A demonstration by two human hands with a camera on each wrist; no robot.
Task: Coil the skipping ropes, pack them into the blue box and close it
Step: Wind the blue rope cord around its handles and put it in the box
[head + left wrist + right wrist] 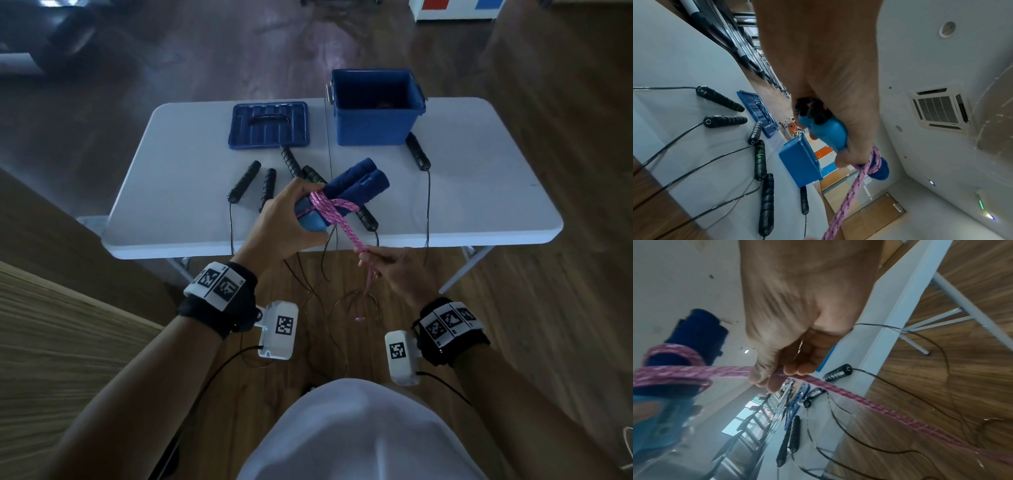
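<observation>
Gripping the pair of blue foam-covered skipping-rope handles (346, 192) side by side, my left hand (284, 219) holds them above the near edge of the white folding table (479, 192), fingers curled round their pale blue ends. A pink braided rope (337, 209) is wound in several turns about the middle of the handles, and my right hand (394, 267) pinches its free length just below the table edge, the tail hanging toward the wooden floor (565, 308). On the table beyond lie six black ribbed rope handles (245, 181), their thin black cords (428, 209) trailing over the near edge. At the far side stands the open blue plastic box (376, 126); something dark may lie inside, though I cannot make it out. Its blue lid (269, 126) lies flat to its left.
</observation>
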